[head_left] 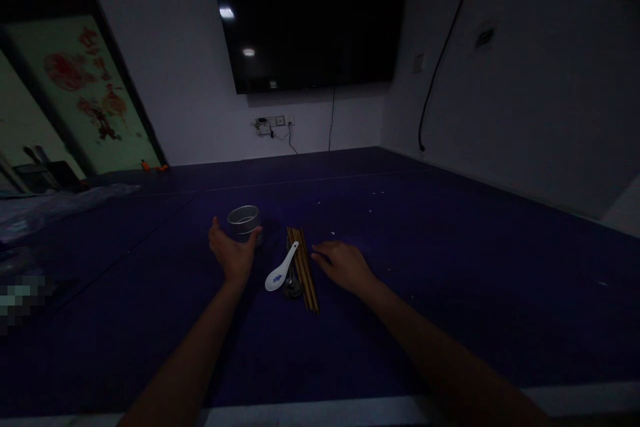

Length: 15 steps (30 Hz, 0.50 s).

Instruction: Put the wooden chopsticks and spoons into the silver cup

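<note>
My left hand (pixel 233 255) is spread around the near side of a clear round cup (pixel 244 227). Its thumb overlaps the cup's right side, while a gap shows between the fingers and the left wall. To the right of the cup lies a bundle of brown chopsticks (pixel 306 273). A white soup spoon (pixel 280 273) with a blue mark rests with its handle end over them, and a metal spoon (pixel 293 288) is partly covered beneath it. Just right of the chopsticks, my right hand (pixel 343 265) hovers or rests with thumb and fingers slightly apart, nothing visible between them.
The dark blue surface (pixel 450 267) reaches back to the wall, with small pale specks on it. Crumpled clear plastic (pixel 65 207) lies at the left. A large television (pixel 320 20) hangs above a row of sockets (pixel 275 121); a black cable (pixel 445 47) hangs at right.
</note>
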Each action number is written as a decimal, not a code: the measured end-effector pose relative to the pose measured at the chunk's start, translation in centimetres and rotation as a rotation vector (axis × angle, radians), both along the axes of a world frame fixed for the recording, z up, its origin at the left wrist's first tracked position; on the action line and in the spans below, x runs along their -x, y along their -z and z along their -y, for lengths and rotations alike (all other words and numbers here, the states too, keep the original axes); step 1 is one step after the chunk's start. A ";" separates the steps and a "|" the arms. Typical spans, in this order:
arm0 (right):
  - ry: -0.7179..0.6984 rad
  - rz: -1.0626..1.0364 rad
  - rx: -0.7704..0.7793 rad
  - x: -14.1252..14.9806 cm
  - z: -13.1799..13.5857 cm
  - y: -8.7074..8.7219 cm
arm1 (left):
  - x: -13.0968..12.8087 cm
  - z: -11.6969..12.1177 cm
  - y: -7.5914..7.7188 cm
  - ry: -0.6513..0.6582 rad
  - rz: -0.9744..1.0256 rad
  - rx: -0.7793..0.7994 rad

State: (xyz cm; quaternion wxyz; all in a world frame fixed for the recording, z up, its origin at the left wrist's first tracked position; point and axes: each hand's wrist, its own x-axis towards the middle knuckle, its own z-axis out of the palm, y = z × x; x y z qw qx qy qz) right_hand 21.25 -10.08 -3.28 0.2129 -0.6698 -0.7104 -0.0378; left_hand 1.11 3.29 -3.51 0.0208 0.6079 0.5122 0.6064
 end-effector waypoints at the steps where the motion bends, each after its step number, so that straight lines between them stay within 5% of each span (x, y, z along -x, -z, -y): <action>1: 0.009 0.000 0.001 -0.1 0.0 0.0 | 0.1 -0.6 0.4 0.029 0.002 0.050; 7: 0.021 0.013 -0.002 -0.2 0.0 0.1 | 0.1 -2.5 1.9 0.195 0.095 0.364; 15: 0.017 -0.006 0.011 -0.1 0.1 0.0 | 0.1 -2.3 1.6 0.226 0.121 0.344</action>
